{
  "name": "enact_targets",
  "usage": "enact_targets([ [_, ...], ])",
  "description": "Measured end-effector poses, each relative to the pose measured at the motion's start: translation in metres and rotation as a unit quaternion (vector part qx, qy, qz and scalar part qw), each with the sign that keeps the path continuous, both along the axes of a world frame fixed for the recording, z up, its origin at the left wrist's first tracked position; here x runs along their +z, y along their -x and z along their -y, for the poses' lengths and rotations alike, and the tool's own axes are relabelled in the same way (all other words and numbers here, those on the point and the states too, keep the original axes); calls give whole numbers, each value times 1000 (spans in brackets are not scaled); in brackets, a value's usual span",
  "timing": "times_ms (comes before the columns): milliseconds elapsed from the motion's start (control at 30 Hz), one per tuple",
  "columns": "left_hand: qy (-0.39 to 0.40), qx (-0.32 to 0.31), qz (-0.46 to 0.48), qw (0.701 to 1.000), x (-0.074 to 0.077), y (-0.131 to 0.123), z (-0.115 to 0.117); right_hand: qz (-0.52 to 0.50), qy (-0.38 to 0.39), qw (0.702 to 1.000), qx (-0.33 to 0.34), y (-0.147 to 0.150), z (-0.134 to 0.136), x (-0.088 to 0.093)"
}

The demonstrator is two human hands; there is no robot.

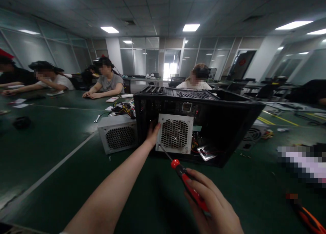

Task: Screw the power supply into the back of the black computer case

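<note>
A black computer case [229,125] lies on its side with its open face toward me. At its opening stands a grey metal power supply [175,134] with a honeycomb grille. My left hand [152,134] grips the left edge of this unit, its fingers partly hidden behind it. My right hand [211,201] is wrapped round a red and black screwdriver [189,183], whose tip touches or nearly touches the lower left corner of the unit. A silvery square piece [206,153] rests inside the case at the lower right.
Another power supply [118,134] stands left of the case, with cables [123,109] and a wrench [97,118] behind. A further unit [252,135] lies to the right, near small screws. An orange-handled tool [309,218] is at the lower right. Several people sit across the green table [63,135].
</note>
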State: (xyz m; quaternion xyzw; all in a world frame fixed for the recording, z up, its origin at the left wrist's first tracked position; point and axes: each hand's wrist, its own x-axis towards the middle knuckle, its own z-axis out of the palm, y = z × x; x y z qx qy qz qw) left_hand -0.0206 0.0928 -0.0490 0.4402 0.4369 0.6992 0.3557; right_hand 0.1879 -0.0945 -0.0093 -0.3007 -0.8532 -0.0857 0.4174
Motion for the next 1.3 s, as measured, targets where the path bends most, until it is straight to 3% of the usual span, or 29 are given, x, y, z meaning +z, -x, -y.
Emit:
enact_targets([
  [300, -3, 5, -9, 1000, -1, -1, 1, 23, 16, 999, -15, -5, 2, -9],
  [933, -21, -4, -19, 1000, 0, -1, 2, 20, 31, 999, -39, -2, 4, -5],
  [1300, -7, 1, -5, 1000, -1, -1, 1, 1, -19, 999, -35, 0, 2, -8],
])
